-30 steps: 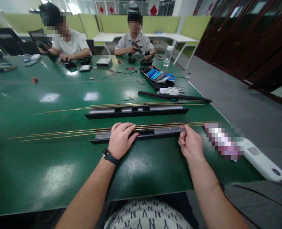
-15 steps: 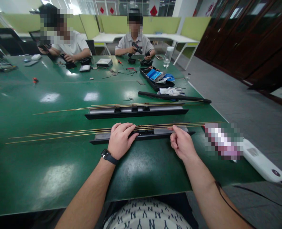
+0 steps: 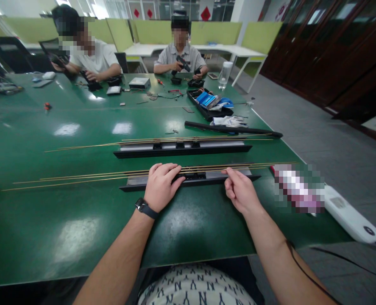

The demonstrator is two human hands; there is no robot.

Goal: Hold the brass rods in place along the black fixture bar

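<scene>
A glossy green tabletop (image 3: 86,237) fills most of my view. Taking the near black-walled, grey-bedded channel (image 3: 203,182) as clock centre, a matching far black-walled channel (image 3: 182,151) blocks 12. Beyond that, towards 1, lie a long black bar (image 3: 257,131) and a black tray (image 3: 218,114) heaped with blue pieces. A white oblong plastic device (image 3: 343,212) and a blurred pink-and-white object (image 3: 297,190) sit around 3 to 4. My left hand (image 3: 162,184) drapes over the near channel; clamped or not, I cannot tell. My right hand (image 3: 241,190), apart from it, pinches among the thin gold-coloured straight rods (image 3: 79,175), which overrun both channel ends, right tips close to the right edge. Green surface stretches from my wrists to the near edge at 6.
</scene>
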